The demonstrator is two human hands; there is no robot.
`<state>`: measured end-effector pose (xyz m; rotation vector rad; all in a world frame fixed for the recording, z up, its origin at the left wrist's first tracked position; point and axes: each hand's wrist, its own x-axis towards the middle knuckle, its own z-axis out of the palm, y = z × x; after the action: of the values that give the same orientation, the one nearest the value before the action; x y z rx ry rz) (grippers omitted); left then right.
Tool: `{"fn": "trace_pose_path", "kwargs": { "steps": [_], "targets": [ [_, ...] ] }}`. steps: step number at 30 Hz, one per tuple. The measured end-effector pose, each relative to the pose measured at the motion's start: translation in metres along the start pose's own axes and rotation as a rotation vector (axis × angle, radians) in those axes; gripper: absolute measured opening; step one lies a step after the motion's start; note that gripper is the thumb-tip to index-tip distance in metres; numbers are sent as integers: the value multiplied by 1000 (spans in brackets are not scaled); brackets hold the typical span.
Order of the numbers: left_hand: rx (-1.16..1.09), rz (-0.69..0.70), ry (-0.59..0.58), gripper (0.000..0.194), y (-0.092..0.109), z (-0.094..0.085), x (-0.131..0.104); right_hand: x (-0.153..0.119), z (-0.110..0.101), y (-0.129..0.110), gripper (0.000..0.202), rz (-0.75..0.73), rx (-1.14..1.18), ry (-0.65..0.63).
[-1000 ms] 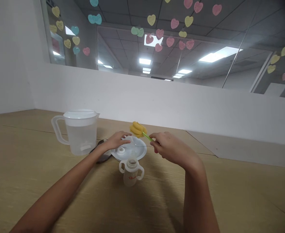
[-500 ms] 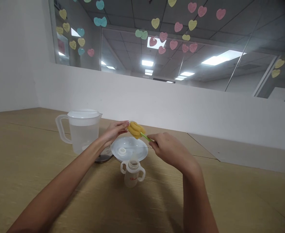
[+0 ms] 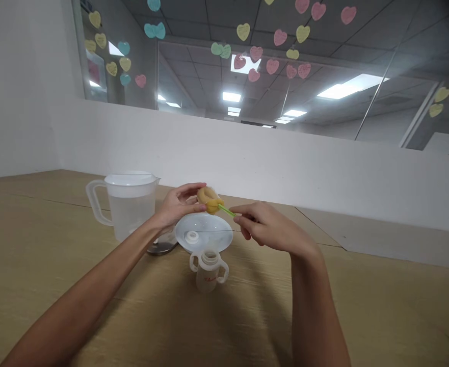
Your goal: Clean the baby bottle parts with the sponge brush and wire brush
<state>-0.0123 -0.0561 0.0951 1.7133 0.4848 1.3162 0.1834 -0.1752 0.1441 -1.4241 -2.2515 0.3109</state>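
My right hand [image 3: 260,221] pinches the thin green handle [image 3: 226,209] of a sponge brush. Its yellow sponge head [image 3: 213,206] presses against a small round, see-through, cap-like piece [image 3: 208,193]. Thumb and fingers of my left hand [image 3: 176,206] close around that piece; its exact kind is unclear. Both hands are held above a white bowl [image 3: 220,239], where a white ring-shaped cap [image 3: 192,237] lies. In front of the bowl a two-handled baby bottle [image 3: 208,278] stands upright with its top off.
A lidded clear pitcher [image 3: 130,214] of water stands on the left, its handle facing left. Beside it a dark round disc [image 3: 163,248] lies on the tan table [image 3: 75,265], partly behind my left forearm. A white wall [image 3: 209,148] rises behind the table.
My left hand has turned its fingers more around the cap-like piece, whose round rim now shows. The sponge head has moved slightly down and left, and my right hand has shifted a little.
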Motion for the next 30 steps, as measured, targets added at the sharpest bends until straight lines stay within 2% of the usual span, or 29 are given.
{"fn": "trace_pose_path", "kwargs": {
  "steps": [2, 5, 8, 12, 15, 17, 20, 23, 26, 30],
  "targets": [
    [-62, 71, 12, 57, 7, -3, -1, -1, -4, 4, 26, -18, 203, -75],
    [-98, 138, 34, 57, 17, -7, -2, 3, -5, 12, 30, -64, 425, -124],
    [-83, 187, 71, 54, 22, -11, 0, 11, 2, 18, 34, -91, 570, -151],
    [-26, 203, 155, 56, 17, -19, 6, 21, 12, 16, 35, -34, 645, -174],
    [42, 159, 226, 60, 11, -23, 10, 23, 15, 12, 33, -4, 471, -129],
    [114, 89, 249, 66, 8, -25, 11, 23, 17, 9, 31, -24, 240, -19],
    [224, -17, 213, 71, 7, -27, 11, 24, 22, 3, 28, -28, -148, 178],
    [338, -62, 152, 67, 10, -27, 8, 26, 27, -2, 27, 45, -452, 249],
    [446, -81, 118, 66, 15, -25, 6, 28, 29, -2, 30, 81, -633, 278],
    [553, -99, 135, 66, 19, -32, 7, 27, 28, 3, 34, 55, -699, 369]
  ]
}}
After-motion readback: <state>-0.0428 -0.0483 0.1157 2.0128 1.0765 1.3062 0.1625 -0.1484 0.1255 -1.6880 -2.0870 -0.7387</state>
